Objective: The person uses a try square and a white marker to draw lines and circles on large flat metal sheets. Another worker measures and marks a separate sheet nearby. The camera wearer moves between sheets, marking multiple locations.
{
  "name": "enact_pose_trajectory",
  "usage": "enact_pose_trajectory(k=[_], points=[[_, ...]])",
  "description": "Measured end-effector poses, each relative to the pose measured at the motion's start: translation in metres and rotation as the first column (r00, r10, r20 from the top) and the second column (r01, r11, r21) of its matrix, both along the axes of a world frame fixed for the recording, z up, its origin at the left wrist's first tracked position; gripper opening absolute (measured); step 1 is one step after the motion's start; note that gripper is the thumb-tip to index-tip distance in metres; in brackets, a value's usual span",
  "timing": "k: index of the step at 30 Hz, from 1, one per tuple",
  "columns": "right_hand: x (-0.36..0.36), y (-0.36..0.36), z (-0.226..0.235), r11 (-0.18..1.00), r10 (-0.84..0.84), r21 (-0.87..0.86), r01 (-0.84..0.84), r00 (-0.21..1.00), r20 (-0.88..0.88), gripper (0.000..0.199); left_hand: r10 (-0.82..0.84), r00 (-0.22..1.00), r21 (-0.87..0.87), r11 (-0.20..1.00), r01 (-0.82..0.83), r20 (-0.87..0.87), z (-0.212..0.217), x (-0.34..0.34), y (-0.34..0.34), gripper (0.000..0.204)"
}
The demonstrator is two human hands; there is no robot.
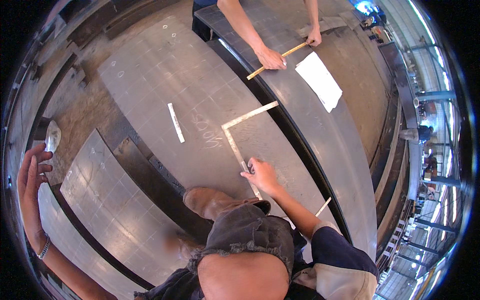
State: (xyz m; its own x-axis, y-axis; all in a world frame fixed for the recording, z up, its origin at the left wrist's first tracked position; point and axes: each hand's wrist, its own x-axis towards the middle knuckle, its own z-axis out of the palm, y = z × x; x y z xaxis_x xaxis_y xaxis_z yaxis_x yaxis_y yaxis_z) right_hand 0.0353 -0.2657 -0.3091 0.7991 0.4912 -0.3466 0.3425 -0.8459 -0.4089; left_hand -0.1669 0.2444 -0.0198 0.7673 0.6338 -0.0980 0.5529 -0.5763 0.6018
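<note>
My right hand [261, 175] is closed at the edge of a pale folding ruler [233, 144], its thumb and fingers pinched on it. The ruler lies bent at angles on a grey steel plate [155, 65], one leg reaching to the plate's far right edge. Part of it is hidden behind my knee and arm. Raised at the far left, my left hand [35, 172] has its fingers apart and curled, with nothing plainly in them. Behind its fingertips shows a clear, crumpled-looking plastic thing [53, 136]. A straight white strip [176, 123] rests on the plate near chalk marks.
Across a dark gap, another person's hands [272, 59] hold a yellow ruler [295, 49] on a second plate [345, 165]. White papers [320, 82] lie there. My brown boot [205, 200] stands on the near plate. More plates [110, 185] with gaps lie left; welding light glows far right.
</note>
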Motion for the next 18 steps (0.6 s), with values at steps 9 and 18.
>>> enact_pose_trajectory(k=[9, 18], points=[[0.013, -0.002, -0.027, 0.977, -0.19, 0.06, 0.206, 0.96, -0.205, 0.026, 0.065, 0.995, 0.038, 0.997, -0.068, 0.074, 0.002, -0.016, -0.005, 0.05], [0.037, 0.044, 0.055, 0.609, -0.028, 0.315, 0.728, 0.416, -0.909, 0.017, 0.075, 0.997, 0.065, 0.995, -0.077, 0.032, 0.015, -0.019, -0.012, 0.05]])
